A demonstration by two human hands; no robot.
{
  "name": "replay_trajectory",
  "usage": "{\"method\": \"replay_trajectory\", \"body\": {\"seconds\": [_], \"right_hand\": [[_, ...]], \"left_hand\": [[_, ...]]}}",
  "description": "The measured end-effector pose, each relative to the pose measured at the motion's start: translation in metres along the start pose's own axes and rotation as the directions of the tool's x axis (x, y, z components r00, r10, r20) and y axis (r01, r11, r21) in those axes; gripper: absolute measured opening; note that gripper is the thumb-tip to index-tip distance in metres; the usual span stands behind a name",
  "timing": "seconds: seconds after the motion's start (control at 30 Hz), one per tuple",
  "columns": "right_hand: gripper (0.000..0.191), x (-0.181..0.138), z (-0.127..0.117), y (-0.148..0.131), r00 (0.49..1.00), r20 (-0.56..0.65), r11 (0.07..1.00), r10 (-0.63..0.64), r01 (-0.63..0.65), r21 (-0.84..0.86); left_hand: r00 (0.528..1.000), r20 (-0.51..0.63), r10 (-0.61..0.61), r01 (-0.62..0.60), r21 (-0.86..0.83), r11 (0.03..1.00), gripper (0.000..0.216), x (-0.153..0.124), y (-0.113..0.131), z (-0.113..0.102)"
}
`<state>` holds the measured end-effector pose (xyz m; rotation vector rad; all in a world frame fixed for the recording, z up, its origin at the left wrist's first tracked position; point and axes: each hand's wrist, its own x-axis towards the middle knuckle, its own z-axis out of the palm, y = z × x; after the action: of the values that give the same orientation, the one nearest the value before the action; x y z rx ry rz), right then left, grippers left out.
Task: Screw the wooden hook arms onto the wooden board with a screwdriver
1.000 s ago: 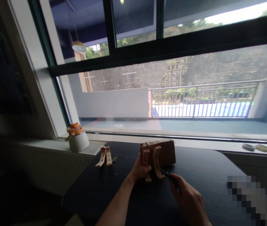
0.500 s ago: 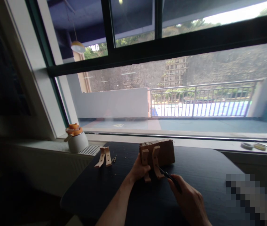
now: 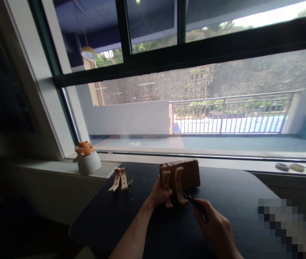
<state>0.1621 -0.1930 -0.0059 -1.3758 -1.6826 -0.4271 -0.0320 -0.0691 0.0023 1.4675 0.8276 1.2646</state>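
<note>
My left hand [image 3: 160, 194] is closed around the left end of a brown block [image 3: 192, 176] with a rough top edge, its thumb across a curved wooden piece [image 3: 166, 177] on the block's near face. A second curved wooden piece [image 3: 178, 176] with screw holes stands against the same face, to the right. My right hand [image 3: 216, 223] grips the dark handle of a screwdriver [image 3: 189, 198]. Its tip meets the lower hole of that second piece; whether a screw sits there is too small to tell.
Two more wooden pieces [image 3: 123, 180] lie at the left of the dark table [image 3: 110, 219], beside several small screws [image 3: 130, 182]. A grey pot with an orange top [image 3: 88, 162] stands on the sill. Tape rolls [image 3: 297, 167] lie at the right, under the window.
My right hand has turned slightly around the screwdriver handle, and the handle sits a little differently. The block, the wooden pieces and my left hand look unchanged.
</note>
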Motion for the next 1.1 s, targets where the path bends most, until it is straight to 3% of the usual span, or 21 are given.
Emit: {"method": "replay_trajectory", "body": {"seconds": [0.3,0.47,0.8,1.1], "right_hand": [[0.023,-0.003,-0.002,-0.003,0.998,0.056,0.999,0.029,-0.032,0.042],[0.017,-0.003,0.001,-0.002,0.997,0.081,0.998,0.021,-0.026,0.056],[0.02,0.002,0.0,-0.002,0.998,0.021,0.998,-0.057,0.056,0.032],[0.03,-0.001,-0.002,-0.002,1.0,0.025,0.999,0.006,-0.004,-0.043]], "left_hand": [[1.0,-0.019,0.019,-0.02,-0.068,0.997,0.068,-0.004,0.009,0.006],[0.993,-0.101,0.065,-0.075,-0.104,0.992,0.08,-0.005,0.022,0.014],[0.981,-0.19,0.048,-0.066,-0.092,0.994,0.064,-0.004,0.018,0.021],[0.982,-0.181,0.057,-0.071,-0.074,0.995,0.055,-0.001,0.009,0.019]]}}
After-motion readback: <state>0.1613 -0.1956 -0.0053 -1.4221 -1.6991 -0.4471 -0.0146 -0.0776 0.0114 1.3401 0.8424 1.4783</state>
